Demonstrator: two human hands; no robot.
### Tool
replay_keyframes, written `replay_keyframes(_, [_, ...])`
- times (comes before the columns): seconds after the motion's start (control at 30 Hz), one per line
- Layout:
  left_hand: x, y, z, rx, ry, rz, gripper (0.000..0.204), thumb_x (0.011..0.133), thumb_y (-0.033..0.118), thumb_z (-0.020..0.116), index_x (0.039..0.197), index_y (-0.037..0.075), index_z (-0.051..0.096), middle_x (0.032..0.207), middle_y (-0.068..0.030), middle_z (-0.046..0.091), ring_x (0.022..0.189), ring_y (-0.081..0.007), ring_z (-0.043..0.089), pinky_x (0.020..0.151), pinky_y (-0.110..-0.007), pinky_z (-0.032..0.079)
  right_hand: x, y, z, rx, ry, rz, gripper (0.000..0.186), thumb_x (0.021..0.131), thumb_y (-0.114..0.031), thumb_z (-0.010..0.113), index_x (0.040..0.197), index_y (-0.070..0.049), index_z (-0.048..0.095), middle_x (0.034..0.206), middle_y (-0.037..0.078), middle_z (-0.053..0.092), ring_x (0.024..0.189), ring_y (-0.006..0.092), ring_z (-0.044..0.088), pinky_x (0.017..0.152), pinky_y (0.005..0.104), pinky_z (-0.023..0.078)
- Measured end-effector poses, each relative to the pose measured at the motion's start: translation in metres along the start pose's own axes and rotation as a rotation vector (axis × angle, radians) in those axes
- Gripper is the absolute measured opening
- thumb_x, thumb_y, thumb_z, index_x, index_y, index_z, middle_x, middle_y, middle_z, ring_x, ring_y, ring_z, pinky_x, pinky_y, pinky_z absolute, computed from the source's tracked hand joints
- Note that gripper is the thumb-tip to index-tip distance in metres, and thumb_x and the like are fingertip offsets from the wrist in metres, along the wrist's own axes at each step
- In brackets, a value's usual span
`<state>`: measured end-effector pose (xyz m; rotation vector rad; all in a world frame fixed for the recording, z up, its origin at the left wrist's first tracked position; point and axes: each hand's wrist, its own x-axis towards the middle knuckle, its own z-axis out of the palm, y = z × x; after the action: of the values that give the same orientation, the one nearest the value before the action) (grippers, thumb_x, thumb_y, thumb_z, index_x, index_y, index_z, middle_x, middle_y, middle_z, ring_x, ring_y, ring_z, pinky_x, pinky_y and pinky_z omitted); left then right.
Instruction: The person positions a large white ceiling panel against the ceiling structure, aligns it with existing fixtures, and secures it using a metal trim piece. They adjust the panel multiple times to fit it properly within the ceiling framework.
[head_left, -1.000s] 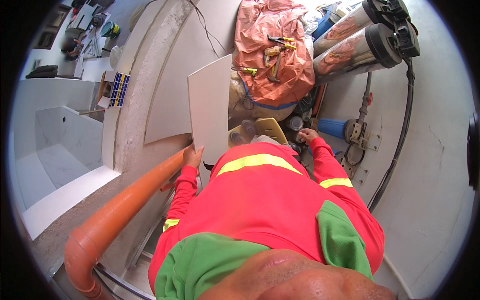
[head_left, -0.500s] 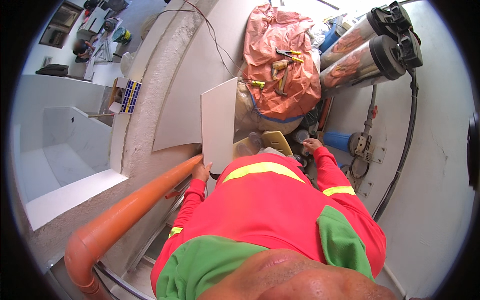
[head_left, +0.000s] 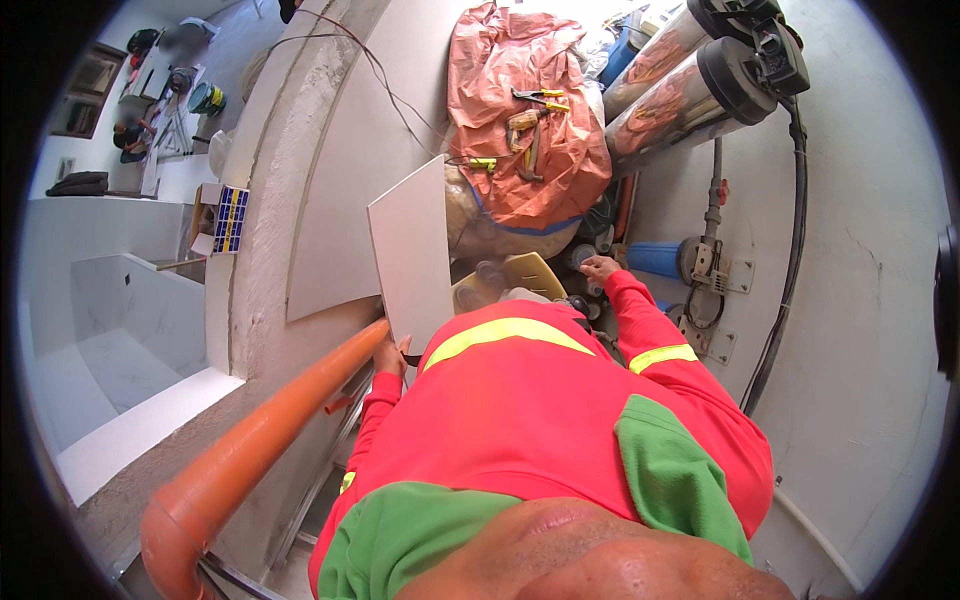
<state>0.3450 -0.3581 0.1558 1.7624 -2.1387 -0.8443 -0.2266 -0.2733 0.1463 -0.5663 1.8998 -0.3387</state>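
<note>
My left hand (head_left: 390, 356) grips the lower edge of a flat white panel (head_left: 412, 265), which stands upright beside the orange pipe. My right hand (head_left: 600, 268) is held out at waist height with its fingers curled together. What they hold, if anything, is too small to make out. Close to those fingertips is a round, pale grey end of a pipe or cup (head_left: 579, 257). A yellow plastic piece with slots (head_left: 535, 274) lies below, between the panel and my right hand.
Pliers (head_left: 541, 98), a drill (head_left: 519, 127) and a hammer (head_left: 532, 158) lie on an orange tarp (head_left: 480, 65). Clear filter cylinders (head_left: 670, 105) and a blue filter housing (head_left: 655, 259) line the right wall. A thick orange pipe (head_left: 255, 440) runs along the left. Other people work far off, upper left.
The view has turned, so most surroundings appear shifted left. The white panel leans a little more, still in my left hand. My right hand keeps its place beside the round grey end.
</note>
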Motion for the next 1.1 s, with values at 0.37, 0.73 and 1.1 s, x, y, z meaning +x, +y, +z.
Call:
replay_keyframes(0.37, [-0.003,0.010,-0.008,-0.024,-0.081,-0.042,0.034,0.090,0.027,0.067,0.114,0.004,0.064,0.098,-0.0201,0.071,0.092,-0.0379,0.069,0.074,-0.043,0.053,0.002,0.026,0.013,-0.040,0.010,-0.042,0.036,0.088,-0.034,0.071,0.117,-0.013,0.070,0.095,0.009,0.073,0.076,0.0190,0.070,0.072,0.0343,0.055])
replay_keyframes(0.73, [-0.014,0.003,-0.010,-0.043,-0.157,-0.114,0.036,0.086,0.025,0.069,0.111,-0.001,0.065,0.098,-0.0244,0.069,0.093,-0.0424,0.066,0.081,-0.047,0.051,-0.008,0.015,0.011,-0.053,0.028,-0.007,0.040,0.092,-0.034,0.068,0.122,-0.007,0.066,0.095,0.006,0.072,0.076,0.0151,0.067,0.061,0.0318,0.052])
replay_keyframes(1.1, [-0.024,0.009,-0.030,-0.077,-0.186,-0.155,0.033,0.085,0.027,0.068,0.109,0.004,0.067,0.096,-0.0196,0.071,0.090,-0.0386,0.068,0.078,-0.044,0.053,-0.002,0.017,0.031,-0.046,0.015,0.002,0.037,0.088,-0.034,0.069,0.117,-0.011,0.070,0.094,0.008,0.073,0.075,0.0177,0.069,0.071,0.0348,0.055])
